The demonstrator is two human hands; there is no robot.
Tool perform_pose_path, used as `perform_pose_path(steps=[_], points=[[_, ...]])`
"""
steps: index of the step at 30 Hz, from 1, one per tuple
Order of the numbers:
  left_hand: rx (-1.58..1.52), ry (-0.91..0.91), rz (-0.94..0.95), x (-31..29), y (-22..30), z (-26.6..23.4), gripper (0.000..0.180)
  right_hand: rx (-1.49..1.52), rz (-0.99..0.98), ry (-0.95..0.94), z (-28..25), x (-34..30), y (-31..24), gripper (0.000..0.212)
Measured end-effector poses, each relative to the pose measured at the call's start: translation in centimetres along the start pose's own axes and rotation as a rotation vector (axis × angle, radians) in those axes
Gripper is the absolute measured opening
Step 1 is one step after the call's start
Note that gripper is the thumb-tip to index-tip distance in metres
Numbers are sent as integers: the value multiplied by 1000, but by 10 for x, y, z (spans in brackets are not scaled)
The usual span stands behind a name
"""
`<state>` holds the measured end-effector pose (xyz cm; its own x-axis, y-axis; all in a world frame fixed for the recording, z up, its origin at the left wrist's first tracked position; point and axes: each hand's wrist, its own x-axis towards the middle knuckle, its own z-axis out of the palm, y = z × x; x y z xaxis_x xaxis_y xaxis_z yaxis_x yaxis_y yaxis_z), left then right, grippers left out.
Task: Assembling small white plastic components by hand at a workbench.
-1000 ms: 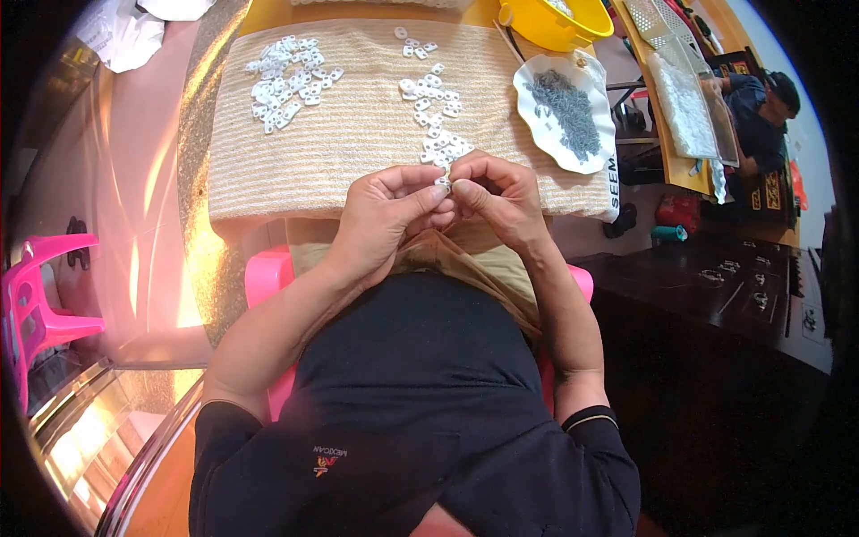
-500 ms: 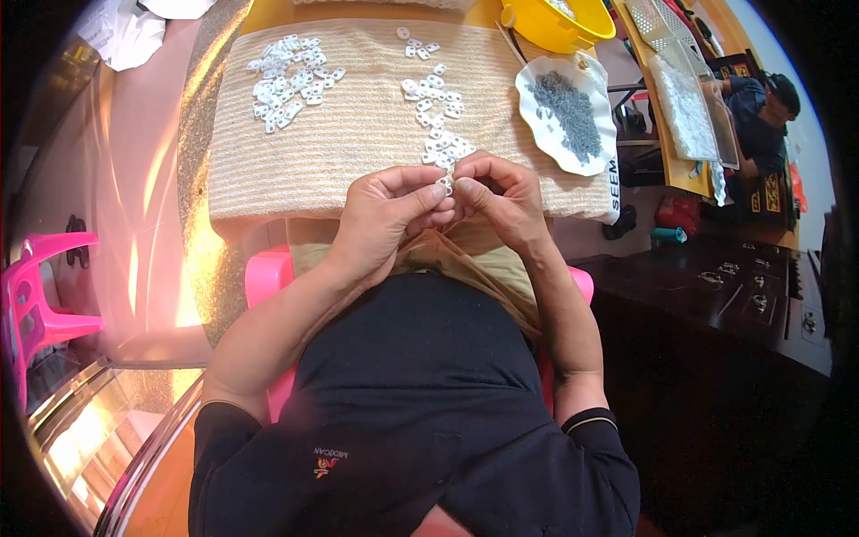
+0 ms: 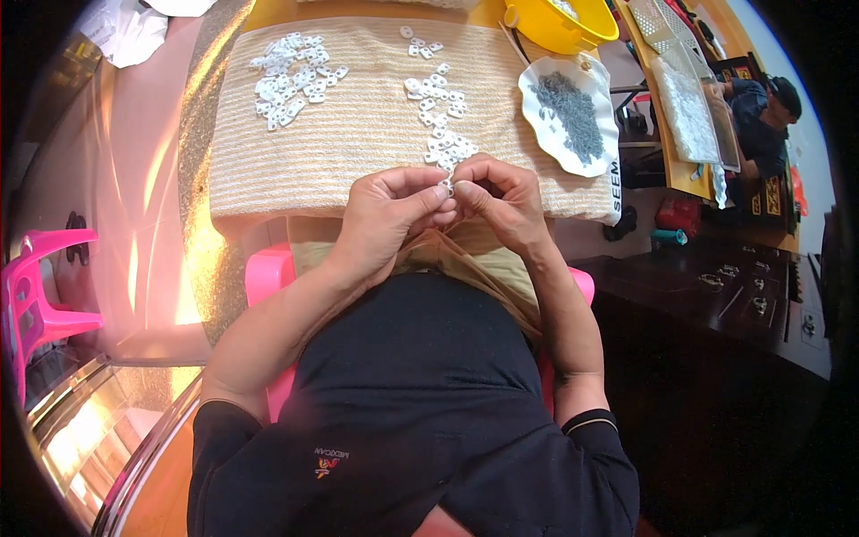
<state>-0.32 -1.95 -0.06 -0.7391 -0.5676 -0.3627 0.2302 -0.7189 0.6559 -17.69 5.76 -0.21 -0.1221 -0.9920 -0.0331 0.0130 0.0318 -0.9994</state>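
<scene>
My left hand (image 3: 400, 206) and my right hand (image 3: 498, 197) meet at the near edge of a striped towel (image 3: 358, 152). Their thumbs and forefingers pinch a small white plastic piece with holes (image 3: 448, 187) between them. Fine detail of it is hidden by the fingertips. Just beyond the fingers lies a cluster of similar white pieces (image 3: 447, 146), with more loose white pieces (image 3: 429, 89) trailing away from it. A larger heap of white pieces (image 3: 291, 79) rests on the towel's far left. Small grey parts (image 3: 571, 116) fill a white wavy-rimmed plate (image 3: 537, 132) at the right.
Behind the plate stands a yellow basin (image 3: 546, 34). A pink chair (image 3: 268, 277) is under me, and a pink stool (image 3: 54, 318) stands at the left. At the far right, a person (image 3: 761, 125) is beside a tray of white items (image 3: 687, 112). A dark cabinet (image 3: 680, 286) lies to the right.
Both hands stay almost in the same place, still pinching the small white piece. The whole picture has shifted very slightly; nothing else visibly moves.
</scene>
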Motion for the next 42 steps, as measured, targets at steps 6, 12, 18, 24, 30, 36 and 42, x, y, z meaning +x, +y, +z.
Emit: perform_pose_path(steps=[6, 12, 18, 24, 30, 36, 42], points=[[23, 20, 11, -3, -1, 2, 19, -106, -39, 4, 1, 1, 2, 9], [61, 64, 58, -4, -4, 4, 15, -103, -10, -2, 3, -2, -1, 10], [141, 18, 120, 0, -7, 0, 16, 26, 74, 39, 7, -2, -2, 8], [126, 12, 123, 2, -7, 0, 17, 1, 88, 31, 7, -3, -6, 12], [97, 12, 93, 1, -5, 1, 17, -77, 45, 23, 6, -3, -8, 12], [91, -24, 111, 1, -6, 1, 18, -123, 26, 17, 4, -3, -3, 13], [106, -8, 93, -1, -3, 2, 17, -142, 10, 4, 6, -2, -5, 16]])
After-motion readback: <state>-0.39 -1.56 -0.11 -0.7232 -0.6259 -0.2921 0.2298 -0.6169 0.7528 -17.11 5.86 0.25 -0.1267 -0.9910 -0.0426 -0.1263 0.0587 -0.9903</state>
